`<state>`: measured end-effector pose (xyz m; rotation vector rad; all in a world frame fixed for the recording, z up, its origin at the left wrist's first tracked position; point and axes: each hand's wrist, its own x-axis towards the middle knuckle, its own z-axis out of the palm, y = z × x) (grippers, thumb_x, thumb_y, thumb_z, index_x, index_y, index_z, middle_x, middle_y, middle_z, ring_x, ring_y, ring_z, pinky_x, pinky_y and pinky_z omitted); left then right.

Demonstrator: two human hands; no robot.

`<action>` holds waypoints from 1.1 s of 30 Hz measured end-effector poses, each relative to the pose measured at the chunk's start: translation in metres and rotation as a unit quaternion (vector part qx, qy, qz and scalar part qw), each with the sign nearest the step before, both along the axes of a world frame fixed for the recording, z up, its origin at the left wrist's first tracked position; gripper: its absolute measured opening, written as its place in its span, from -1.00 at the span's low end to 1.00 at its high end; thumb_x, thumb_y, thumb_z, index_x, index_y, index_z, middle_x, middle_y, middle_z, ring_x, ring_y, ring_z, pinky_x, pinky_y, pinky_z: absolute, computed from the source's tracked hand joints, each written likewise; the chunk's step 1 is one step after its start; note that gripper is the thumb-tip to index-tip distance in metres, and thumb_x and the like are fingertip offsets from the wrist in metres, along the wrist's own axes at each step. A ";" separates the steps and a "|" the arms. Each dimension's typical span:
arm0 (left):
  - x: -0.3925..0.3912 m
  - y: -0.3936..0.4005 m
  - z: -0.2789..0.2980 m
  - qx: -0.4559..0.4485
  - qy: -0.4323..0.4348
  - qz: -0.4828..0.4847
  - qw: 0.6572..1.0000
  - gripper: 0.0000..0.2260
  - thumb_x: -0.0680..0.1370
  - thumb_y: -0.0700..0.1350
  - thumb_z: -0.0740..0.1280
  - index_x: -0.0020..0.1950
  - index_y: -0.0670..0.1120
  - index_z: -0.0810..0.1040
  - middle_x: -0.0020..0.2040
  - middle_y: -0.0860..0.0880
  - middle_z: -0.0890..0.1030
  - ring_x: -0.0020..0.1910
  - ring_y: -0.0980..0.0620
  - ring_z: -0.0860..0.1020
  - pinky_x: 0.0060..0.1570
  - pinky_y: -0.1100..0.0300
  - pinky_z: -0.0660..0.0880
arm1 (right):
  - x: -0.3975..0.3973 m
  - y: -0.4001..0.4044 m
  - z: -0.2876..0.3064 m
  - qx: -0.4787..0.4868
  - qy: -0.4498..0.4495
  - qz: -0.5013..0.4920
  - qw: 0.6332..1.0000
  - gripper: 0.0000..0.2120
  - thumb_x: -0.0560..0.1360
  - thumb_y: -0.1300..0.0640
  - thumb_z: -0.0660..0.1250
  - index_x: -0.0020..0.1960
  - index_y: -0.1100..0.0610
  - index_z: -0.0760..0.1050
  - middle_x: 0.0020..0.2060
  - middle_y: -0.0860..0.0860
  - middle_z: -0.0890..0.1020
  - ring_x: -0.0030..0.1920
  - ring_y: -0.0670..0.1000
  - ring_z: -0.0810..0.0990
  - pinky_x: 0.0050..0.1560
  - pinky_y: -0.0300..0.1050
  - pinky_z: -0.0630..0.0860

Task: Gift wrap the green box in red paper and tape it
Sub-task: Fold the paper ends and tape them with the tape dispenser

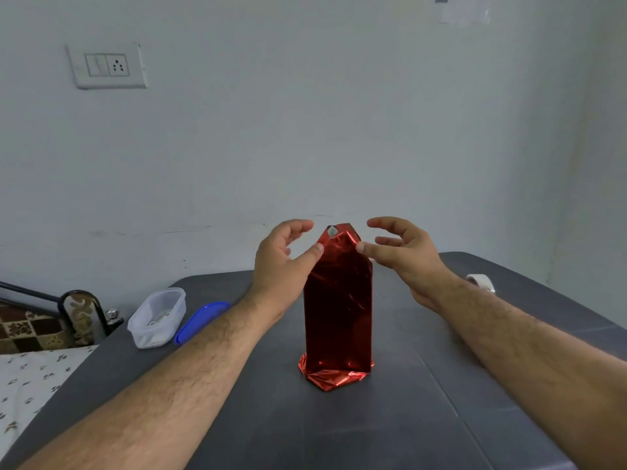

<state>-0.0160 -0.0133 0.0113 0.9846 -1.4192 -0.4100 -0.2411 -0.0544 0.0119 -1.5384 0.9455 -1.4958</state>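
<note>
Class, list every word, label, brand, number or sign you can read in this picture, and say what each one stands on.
No text can be read.
Paper sheet on the wall, top right: it bears a small dark mark, too blurred to read.
Switch and socket plate: no lettering shows.
Red wrapped box, clear plastic container, blue lid, tape roll: no print visible.

A pale grey-white wall (305,130) fills the upper view, evenly lit. A white switch plate (107,65) with a socket sits high on its left. A taped paper (464,10) hangs near the top right. Below stands a dark grey desk (339,429). At far left is a bed (37,374) with a floral sheet and a black metal frame (78,300).
</note>
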 end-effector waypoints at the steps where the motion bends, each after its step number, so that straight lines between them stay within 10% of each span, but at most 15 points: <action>1: -0.005 0.005 0.002 -0.046 -0.042 0.021 0.998 -0.74 0.56 -0.15 0.53 0.23 0.04 0.65 0.21 0.20 0.65 0.27 0.37 0.52 0.30 0.44 0.38 | -0.005 0.001 -0.002 0.005 -0.002 -0.008 1.000 -0.62 0.37 0.01 0.70 0.15 -0.08 0.71 0.10 -0.05 0.75 0.25 -0.11 0.64 0.21 -0.01 0.62; 6: -0.034 0.015 0.001 -0.305 -0.319 0.190 0.877 -0.93 0.53 -0.07 0.52 -0.02 0.08 0.71 -0.02 0.18 0.69 0.11 0.12 0.60 0.17 0.04 0.18 | -0.046 -0.001 -0.017 0.038 0.028 -0.125 0.991 -0.87 0.51 0.01 0.58 -0.09 0.06 0.73 -0.22 -0.09 0.70 -0.15 -0.06 0.63 -0.10 -0.07 0.60; 12: -0.085 0.020 -0.017 -0.495 -0.414 0.195 0.738 -0.85 0.53 -0.24 0.45 -0.05 0.03 0.71 -0.06 0.11 0.66 0.01 -0.05 0.64 0.05 -0.09 0.28 | -0.125 0.000 -0.034 0.118 0.214 -0.324 0.914 -0.84 0.45 0.03 0.56 -0.20 0.12 0.74 -0.43 -0.03 0.68 -0.32 0.13 0.67 -0.25 -0.09 0.62; 16: -0.144 0.001 -0.052 -0.389 -0.389 0.041 0.834 -0.90 0.54 -0.17 0.46 0.01 -0.01 0.73 -0.08 0.08 0.69 -0.06 -0.03 0.62 0.03 -0.03 0.48 | -0.173 0.005 -0.041 0.220 0.288 -0.374 0.854 -0.81 0.44 0.07 0.47 -0.23 0.20 0.65 -0.36 0.13 0.67 -0.32 0.17 0.67 -0.33 -0.11 0.57; 20: -0.210 -0.021 -0.098 -0.008 -0.230 -0.071 0.971 -0.79 0.52 0.00 0.51 0.14 0.01 0.75 -0.03 0.09 0.74 -0.06 0.06 0.65 0.07 0.04 0.60 | -0.186 -0.001 -0.061 0.321 0.211 -0.323 0.865 -0.77 0.49 0.23 0.49 -0.28 0.19 0.50 -0.41 0.15 0.50 -0.51 0.05 0.44 -0.50 -0.23 0.39; 26: -0.281 -0.033 -0.153 0.229 0.106 -0.175 0.952 -0.90 0.50 -0.12 0.59 -0.06 0.08 0.75 -0.09 0.03 0.76 -0.11 0.06 0.70 0.11 -0.04 0.68 | -0.194 -0.010 -0.063 0.384 0.139 -0.283 0.868 -0.83 0.48 0.33 0.42 -0.23 0.14 0.51 -0.44 0.04 0.43 -0.55 -0.07 0.29 -0.52 -0.30 0.28; 33: -0.290 -0.043 -0.172 0.184 0.082 -0.144 0.969 -0.82 0.57 -0.07 0.53 0.17 0.01 0.74 0.01 -0.08 0.68 -0.21 0.22 0.55 -0.03 0.22 0.63 | -0.197 -0.006 -0.063 0.470 0.092 -0.245 0.843 -0.74 0.56 0.18 0.45 -0.26 0.12 0.49 -0.62 -0.07 0.28 -0.63 -0.15 0.21 -0.58 -0.37 0.24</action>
